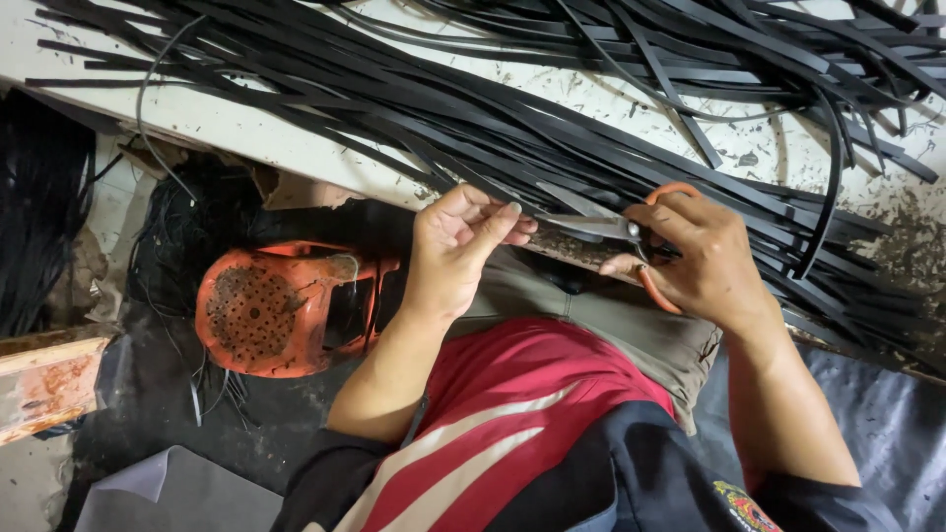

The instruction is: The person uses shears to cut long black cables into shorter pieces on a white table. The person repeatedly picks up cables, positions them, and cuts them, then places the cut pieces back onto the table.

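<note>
My right hand (705, 258) grips orange-handled scissors (601, 228), the metal blades pointing left toward my other hand. My left hand (458, 246) pinches the end of a thin black strip (522, 205) between thumb and fingers, right at the blade tips. Both hands work at the near edge of a worn white table (227, 123). A big heap of long black strips (552, 99) covers the table behind them.
An orange perforated plastic stool (266, 310) lies on its side on the dark floor, left of my knee. A rusty board (44, 379) juts in at the left edge. Black scraps litter the floor below the table. A grey sheet (177, 493) lies bottom left.
</note>
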